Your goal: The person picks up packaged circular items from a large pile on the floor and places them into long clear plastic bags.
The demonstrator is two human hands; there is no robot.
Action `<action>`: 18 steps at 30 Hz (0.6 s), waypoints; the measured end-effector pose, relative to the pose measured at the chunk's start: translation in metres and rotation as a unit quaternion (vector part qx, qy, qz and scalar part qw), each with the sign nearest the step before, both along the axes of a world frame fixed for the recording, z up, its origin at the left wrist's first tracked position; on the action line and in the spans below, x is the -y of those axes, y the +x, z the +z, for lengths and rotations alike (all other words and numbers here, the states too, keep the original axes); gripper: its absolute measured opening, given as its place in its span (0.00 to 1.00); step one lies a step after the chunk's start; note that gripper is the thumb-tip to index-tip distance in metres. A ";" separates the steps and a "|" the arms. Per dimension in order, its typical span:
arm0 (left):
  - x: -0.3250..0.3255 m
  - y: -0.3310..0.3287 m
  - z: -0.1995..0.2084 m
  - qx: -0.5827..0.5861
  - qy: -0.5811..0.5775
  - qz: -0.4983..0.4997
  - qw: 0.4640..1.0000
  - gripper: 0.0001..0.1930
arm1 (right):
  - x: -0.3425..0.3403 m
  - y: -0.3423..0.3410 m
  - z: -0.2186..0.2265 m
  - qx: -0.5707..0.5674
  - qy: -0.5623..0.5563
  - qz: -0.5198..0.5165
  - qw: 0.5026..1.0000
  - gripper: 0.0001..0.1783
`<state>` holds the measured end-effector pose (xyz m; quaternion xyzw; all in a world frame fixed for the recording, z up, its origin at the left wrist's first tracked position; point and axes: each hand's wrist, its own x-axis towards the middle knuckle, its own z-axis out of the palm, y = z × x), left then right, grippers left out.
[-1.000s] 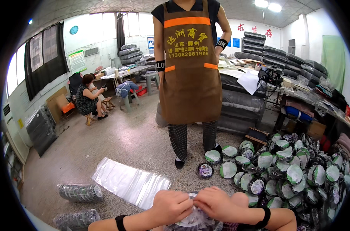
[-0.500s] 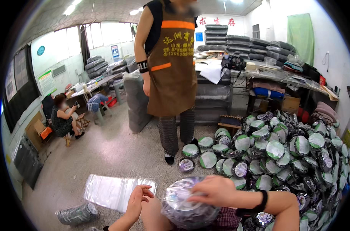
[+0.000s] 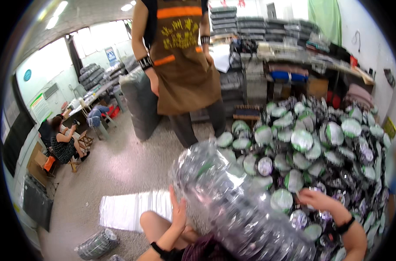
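In the head view, a long clear-wrapped bundle (image 3: 246,209) slants over the right side of the seated person's lap (image 3: 204,249), from where I stand a fat, glossy sausage of round packets under clinging film. Its far end juts out past the lap's front edge, above the floor (image 3: 119,167); its near end runs down toward the lower right, beside the heap (image 3: 302,141) of loose packets.

I'd guess it has some heft, with so many packets stacked in a row, yet not so much that one person would struggle. Across its width it ought to feel firm; along its length it may sag or bend between packets. The film looks slick and thin, easy to slip on or tear with a pinch, so I'd cradle it from below, or press a broad palm to each end.

The two hands are well apart, one either side of it. The left hand (image 3: 179,213) is spread, fingers up, just beside the far end; whether it touches, I can't tell. The right hand (image 3: 316,201) is out over the heap, fingers loosely bent, clear of the wrapping and clasping nothing I can see.
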<state>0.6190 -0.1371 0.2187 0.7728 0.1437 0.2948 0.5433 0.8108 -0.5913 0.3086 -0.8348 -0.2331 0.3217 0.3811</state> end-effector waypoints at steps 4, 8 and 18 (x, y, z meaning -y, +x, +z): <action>0.054 0.060 0.029 0.022 0.003 -0.081 0.996 0.36 | -0.103 0.049 -0.041 -0.106 0.206 -0.013 0.973 0.35; 0.047 0.090 0.021 0.075 0.042 -0.052 0.995 0.36 | -0.197 0.076 -0.018 -0.371 0.294 -0.021 0.881 0.40; -0.022 0.059 0.040 0.098 -0.183 -0.013 0.978 0.37 | -0.291 0.043 -0.054 -0.050 0.157 0.274 0.948 0.40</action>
